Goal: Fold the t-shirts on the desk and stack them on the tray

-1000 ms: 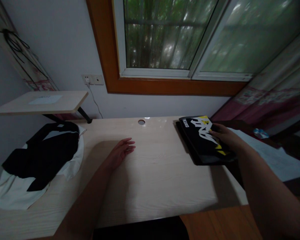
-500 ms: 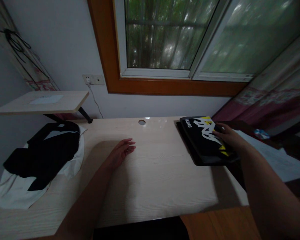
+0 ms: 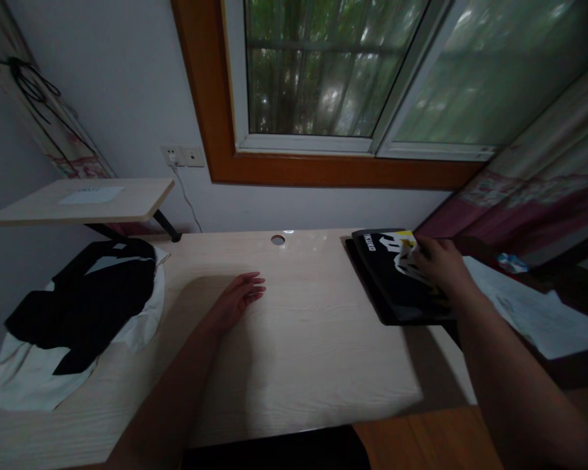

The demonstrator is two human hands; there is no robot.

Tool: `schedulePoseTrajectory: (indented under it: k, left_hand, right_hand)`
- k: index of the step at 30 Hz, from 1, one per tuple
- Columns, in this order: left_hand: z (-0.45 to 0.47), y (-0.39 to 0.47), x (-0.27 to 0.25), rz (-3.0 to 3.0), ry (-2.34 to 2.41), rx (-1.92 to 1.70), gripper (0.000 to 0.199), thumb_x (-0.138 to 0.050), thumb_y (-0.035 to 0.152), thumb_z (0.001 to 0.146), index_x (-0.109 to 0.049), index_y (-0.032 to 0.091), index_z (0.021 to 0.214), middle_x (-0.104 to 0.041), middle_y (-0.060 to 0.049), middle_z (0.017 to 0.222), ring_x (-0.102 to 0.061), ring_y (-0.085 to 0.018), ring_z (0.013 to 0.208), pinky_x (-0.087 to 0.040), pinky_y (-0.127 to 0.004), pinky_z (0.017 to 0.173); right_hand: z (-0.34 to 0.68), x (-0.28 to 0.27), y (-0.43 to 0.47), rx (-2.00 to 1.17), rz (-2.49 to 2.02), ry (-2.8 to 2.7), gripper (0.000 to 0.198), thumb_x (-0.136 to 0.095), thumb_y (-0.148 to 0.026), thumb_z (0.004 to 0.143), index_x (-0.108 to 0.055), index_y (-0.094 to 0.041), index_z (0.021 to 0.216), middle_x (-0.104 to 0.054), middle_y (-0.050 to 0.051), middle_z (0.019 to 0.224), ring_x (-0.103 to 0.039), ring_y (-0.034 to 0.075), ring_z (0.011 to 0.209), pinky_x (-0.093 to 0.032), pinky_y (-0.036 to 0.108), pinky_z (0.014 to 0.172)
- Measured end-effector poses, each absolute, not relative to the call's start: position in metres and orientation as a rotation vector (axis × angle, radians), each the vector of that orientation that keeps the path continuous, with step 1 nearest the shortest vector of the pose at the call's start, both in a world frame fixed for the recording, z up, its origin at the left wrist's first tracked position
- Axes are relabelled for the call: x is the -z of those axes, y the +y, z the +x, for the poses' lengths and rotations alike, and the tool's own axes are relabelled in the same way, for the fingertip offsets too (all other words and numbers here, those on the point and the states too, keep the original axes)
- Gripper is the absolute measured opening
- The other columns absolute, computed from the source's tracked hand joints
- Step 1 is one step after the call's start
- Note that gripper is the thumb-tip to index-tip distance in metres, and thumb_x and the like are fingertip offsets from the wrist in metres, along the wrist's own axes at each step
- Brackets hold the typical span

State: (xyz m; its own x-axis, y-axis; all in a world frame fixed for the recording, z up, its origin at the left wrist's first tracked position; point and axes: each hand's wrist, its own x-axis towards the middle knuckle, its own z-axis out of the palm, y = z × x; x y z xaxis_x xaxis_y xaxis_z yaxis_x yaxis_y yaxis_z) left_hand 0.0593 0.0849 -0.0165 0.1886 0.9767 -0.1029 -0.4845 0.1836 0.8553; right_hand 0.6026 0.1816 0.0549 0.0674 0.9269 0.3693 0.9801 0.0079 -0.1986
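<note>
My right hand (image 3: 438, 261) is over a thin black pad-like sheet (image 3: 383, 277) with white and yellow lettering. Its fingers are curled down, and a small dark shape shows under them; I cannot make out what it is. The printed sheet rests on another flat black object (image 3: 360, 271) at the right end of the pale wooden desk (image 3: 304, 365). My left hand (image 3: 238, 300) holds nothing, its fingers loosely apart just above or on the desk, left of centre.
Black and white cloth (image 3: 102, 287) lies in a heap on the left of the desk, below a small raised shelf (image 3: 147, 203). A round cable hole (image 3: 277, 240) is at the back edge. White paper (image 3: 534, 307) lies beyond the right side; a wall socket (image 3: 182, 156) holds a plugged cord.
My right hand has slid a little left over the printed black sheet, covering more of its lettering. My left hand has stayed in place.
</note>
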Motion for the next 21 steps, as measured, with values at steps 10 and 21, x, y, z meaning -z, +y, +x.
schedulePoseTrajectory:
  k: [10,21]
  left_hand:
    - [0.059,0.085,0.017,0.792,0.792,-1.195,0.034,-0.073,0.024,0.085,-0.068,0.018,0.118,-0.071,-0.01,0.12,-0.071,-0.019,0.102,-0.052,-0.035,0.097]
    - [0.06,0.083,0.015,0.781,0.792,-1.198,0.035,-0.074,0.023,0.084,-0.069,0.018,0.118,-0.072,-0.01,0.12,-0.071,-0.019,0.102,-0.051,-0.036,0.099]
  right_hand:
    - [0.556,-0.018,0.233,0.1,-1.943,-2.314,0.067,-0.033,-0.055,0.099,-0.041,-0.014,0.153,-0.033,0.015,0.163,-0.027,0.038,0.151,-0.027,0.065,0.118]
    - [0.551,-0.006,0.222,0.098,-1.972,-2.279,0.073,-0.023,-0.059,0.101,-0.033,-0.014,0.157,-0.025,0.013,0.166,-0.02,0.036,0.154,-0.026,0.063,0.119]
